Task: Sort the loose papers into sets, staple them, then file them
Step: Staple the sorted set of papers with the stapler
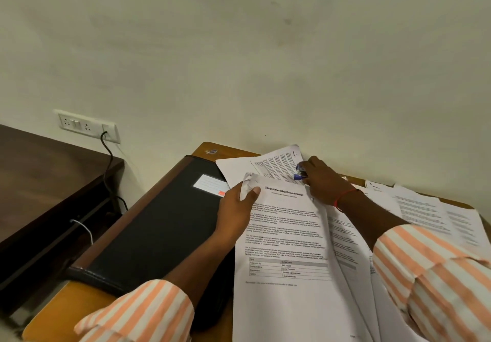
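Two hands are working over printed sheets on the wooden worktop (53, 311). The left hand (236, 209) is gripping the crumpled far-left corner of a set of papers (287, 238) headed "Sample Internship Documentation", the thumb pressing down on top of the corner and the fingers clenching the paper from its edge. The set is lying in the middle of the worktop, with its near edge running out of view at the bottom. The right hand (324, 185) is reaching across the far edge of that set, its fingers (312, 171) curling round a blue stapler (300, 173), whose tip is sticking out over another printed sheet (279, 163) by the far edge of the worktop. A red thread (344, 195) is circling the right wrist, and both arms are wearing orange-and-white striped sleeves. A black folder (159, 224) with a white label is lying along the left edge of the worktop, just beside the set and passing under the left forearm. Loose papers (425, 209) are overlapping one another towards the right edge, under the right arm.
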`<state>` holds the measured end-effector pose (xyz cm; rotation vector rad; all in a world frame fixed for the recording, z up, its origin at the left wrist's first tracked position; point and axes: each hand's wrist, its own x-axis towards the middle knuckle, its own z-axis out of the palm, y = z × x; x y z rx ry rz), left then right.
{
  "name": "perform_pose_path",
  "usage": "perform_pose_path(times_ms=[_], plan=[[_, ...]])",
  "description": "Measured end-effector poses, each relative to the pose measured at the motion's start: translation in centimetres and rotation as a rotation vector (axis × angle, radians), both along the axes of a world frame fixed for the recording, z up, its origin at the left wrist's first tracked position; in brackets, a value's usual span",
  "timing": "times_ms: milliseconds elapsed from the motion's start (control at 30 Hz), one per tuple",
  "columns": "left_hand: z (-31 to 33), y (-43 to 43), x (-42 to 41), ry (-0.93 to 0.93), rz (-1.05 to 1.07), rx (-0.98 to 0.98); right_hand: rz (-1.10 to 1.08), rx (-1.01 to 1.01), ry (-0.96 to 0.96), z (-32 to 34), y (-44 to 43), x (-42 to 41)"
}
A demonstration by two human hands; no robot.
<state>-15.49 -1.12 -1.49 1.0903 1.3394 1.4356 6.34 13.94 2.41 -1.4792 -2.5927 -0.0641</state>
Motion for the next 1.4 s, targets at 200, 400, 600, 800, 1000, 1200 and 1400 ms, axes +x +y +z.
perform_pose_path(times_ms=[200,400,600,800,1000,1200,1400], plan=[[-0.1,0.0,-0.2,0.109,0.048,-0.03,-0.077,-0.096,0.074,-0.8,2.7,-3.1],[-0.9,1.2,-0.8,0.127,0.123,-0.103,0.008,-0.061,0.099,-2.0,6.5,-11.0],[-1.5,1.6,-1.0,0.201,0.189,-0.089,0.037,0.013,0.118,-4.1,9.3,-17.3],[-2.3,1.5,-1.2,0.183,0.203,-0.07,0.058,0.035,0.098,-5.0,12.3,-21.0],[-2.4,1.5,-1.4,0.193,0.221,-0.072,0.064,0.04,0.081,-5.7,13.5,-22.5],[-1.9,1.7,-1.4,0.209,0.211,-0.105,0.094,-0.005,0.22,-5.8,13.8,-21.1],[-1.6,1.5,-1.5,0.193,0.212,-0.102,0.134,-0.15,0.107,-6.0,11.2,-15.8]])
